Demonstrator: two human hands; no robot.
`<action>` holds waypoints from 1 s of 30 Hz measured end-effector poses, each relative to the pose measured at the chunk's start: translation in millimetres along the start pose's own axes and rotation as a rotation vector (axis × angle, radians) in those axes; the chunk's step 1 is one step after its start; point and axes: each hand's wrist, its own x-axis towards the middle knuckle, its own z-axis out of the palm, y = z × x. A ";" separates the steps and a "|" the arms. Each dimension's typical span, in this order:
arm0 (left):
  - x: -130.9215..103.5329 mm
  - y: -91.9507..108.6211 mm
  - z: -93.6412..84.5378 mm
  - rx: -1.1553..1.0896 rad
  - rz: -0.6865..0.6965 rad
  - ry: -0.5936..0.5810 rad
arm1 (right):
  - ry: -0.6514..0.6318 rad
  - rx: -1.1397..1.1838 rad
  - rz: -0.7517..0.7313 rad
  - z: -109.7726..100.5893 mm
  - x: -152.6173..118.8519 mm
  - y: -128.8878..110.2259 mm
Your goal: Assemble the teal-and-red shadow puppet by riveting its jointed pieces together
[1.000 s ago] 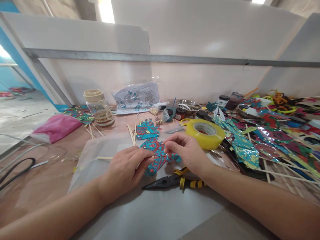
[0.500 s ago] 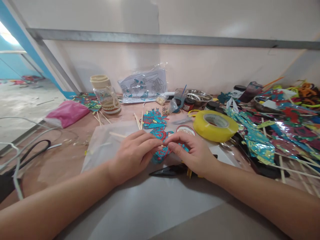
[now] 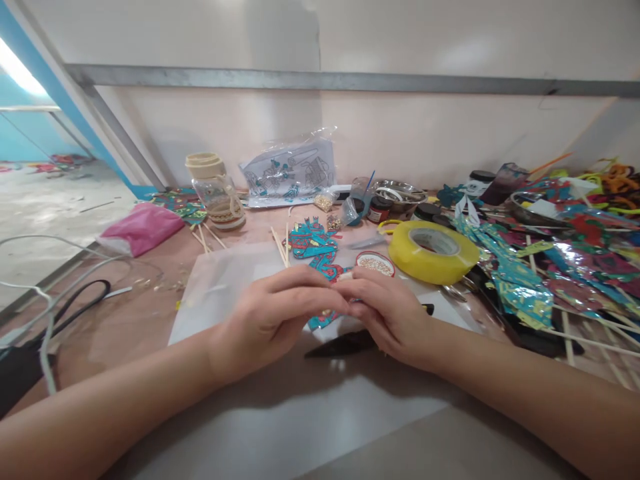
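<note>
My left hand (image 3: 285, 310) and my right hand (image 3: 390, 310) meet at the fingertips over a blue and red patterned cut-out figure (image 3: 314, 241). Both have their fingers bent together, and whatever they pinch is hidden between them. The lower part of the figure is largely covered by my hands. Under my right hand lies a black pointed tool (image 3: 337, 343), on the white sheet (image 3: 300, 413). A small red-rimmed dish of beads (image 3: 375, 264) sits just beyond my right fingers.
A yellow tape roll (image 3: 433, 252) stands right of the dish. Shiny cut-outs (image 3: 520, 287) and sticks crowd the right. A bottle (image 3: 217, 193), a printed drawing (image 3: 290, 175) and jars line the back. Pink cloth (image 3: 145, 229) and white cables (image 3: 47, 333) lie left.
My hands have come closer together, with the fingers now overlapping and covering more of the figure. The light stick beside my left hand no longer shows. The view has shifted slightly.
</note>
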 end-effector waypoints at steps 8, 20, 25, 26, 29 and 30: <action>-10.3 -14.9 13.9 -0.082 -0.263 0.138 | 0.150 -0.022 0.062 -16.8 11.9 -4.8; -10.9 -29.8 18.2 0.005 -0.543 0.174 | -0.043 -0.368 0.207 -23.7 6.6 20.5; -9.9 -36.5 15.2 -0.039 -0.602 0.168 | -0.054 -0.643 0.061 -9.5 -6.7 31.6; -9.8 -37.1 15.2 -0.051 -0.605 0.160 | -0.051 -0.657 0.044 -9.3 -7.6 31.8; -9.4 -37.3 16.0 -0.049 -0.600 0.146 | -0.034 -0.663 0.022 -9.9 -7.7 31.3; -9.3 -37.1 16.4 -0.040 -0.602 0.143 | -0.029 -0.661 0.017 -10.0 -7.4 30.9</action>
